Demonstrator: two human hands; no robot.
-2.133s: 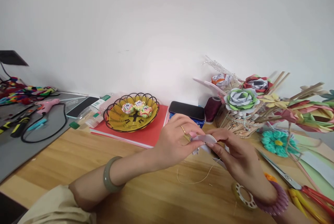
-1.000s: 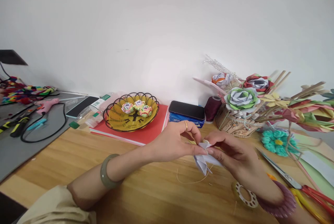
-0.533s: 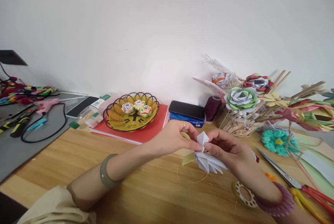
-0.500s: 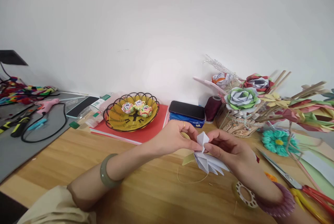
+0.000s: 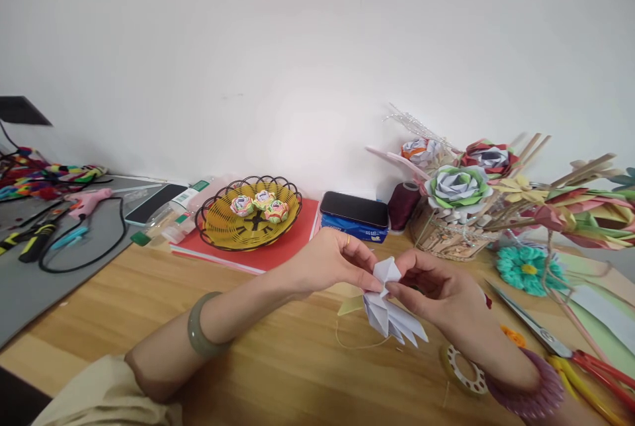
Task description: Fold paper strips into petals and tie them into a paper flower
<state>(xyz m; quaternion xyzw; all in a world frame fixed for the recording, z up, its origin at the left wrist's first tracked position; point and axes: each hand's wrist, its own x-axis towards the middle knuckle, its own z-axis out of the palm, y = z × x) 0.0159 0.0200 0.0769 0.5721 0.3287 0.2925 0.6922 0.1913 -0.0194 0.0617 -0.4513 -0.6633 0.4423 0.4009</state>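
Between my two hands is a piece of folded white paper (image 5: pixel 381 313) with several pointed petal-like flaps hanging down. My left hand (image 5: pixel 342 264) pinches it from the left, thumb and fingers closed on its upper part. From the right, my right hand (image 5: pixel 434 284) grips the same upper part between thumb and fingertips. A yellow strip of paper (image 5: pixel 350 305) sticks out behind the folded piece, and a thin yellowish thread (image 5: pixel 360 346) curves below it over the wooden table (image 5: pixel 278 360). My right palm is partly hidden.
Right of my hands lie scissors (image 5: pixel 536 327) and a roll of tape (image 5: pixel 466 370). Behind stand a basket of paper flowers (image 5: pixel 446 234), a thread spool (image 5: pixel 403 206) and a blue box (image 5: pixel 354 226). A yellow woven basket (image 5: pixel 233 235) and a pink glue gun (image 5: pixel 89 201) are farther left.
The folded white paper has tilted and shifted slightly left and down, showing more of its flaps. My right fingers have moved a little on it; both hands keep their hold.
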